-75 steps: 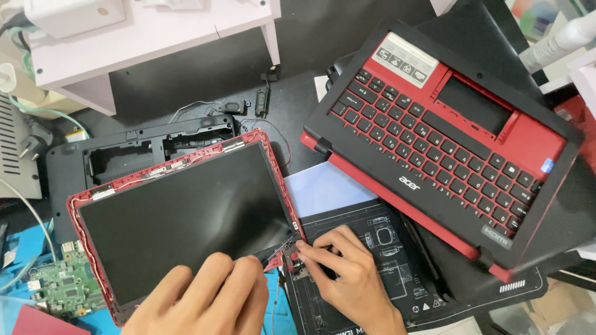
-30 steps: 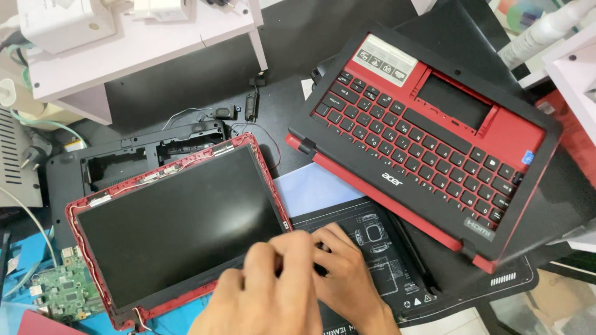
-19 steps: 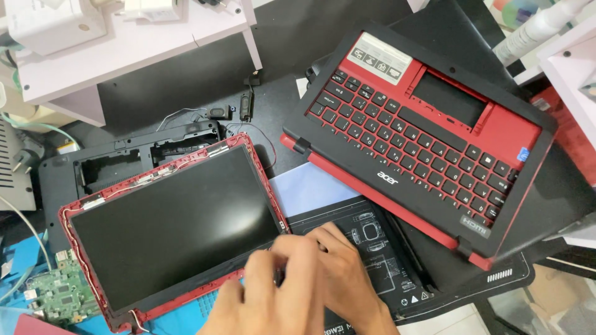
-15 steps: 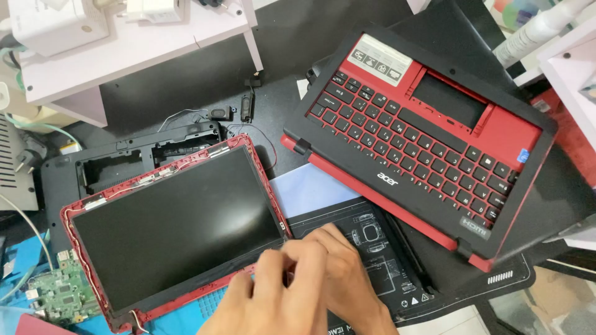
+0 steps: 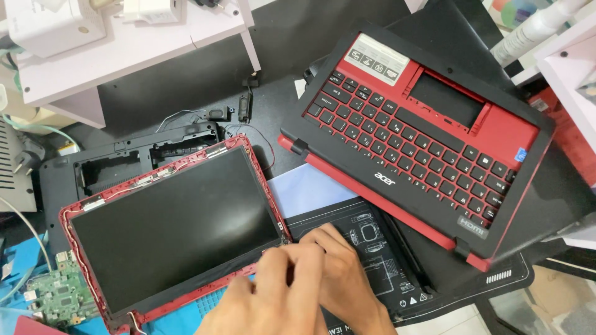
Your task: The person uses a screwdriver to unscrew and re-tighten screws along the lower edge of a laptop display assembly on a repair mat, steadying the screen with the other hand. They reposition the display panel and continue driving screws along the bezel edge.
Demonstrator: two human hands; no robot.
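Both our hands, left hand (image 5: 273, 298) and right hand (image 5: 338, 273), sit at the laptop screen panel's (image 5: 174, 229) 4 o'clock corner; can't tell either grip.

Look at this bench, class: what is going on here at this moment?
A person is working on a taken-apart red laptop. Both hands, the left hand partly over the right hand, meet at the lower right corner of the screen panel, which lies flat in its red frame. What the fingers hold is hidden. The keyboard deck lies apart to the right, a black base shell behind the screen, and a green circuit board at the left.
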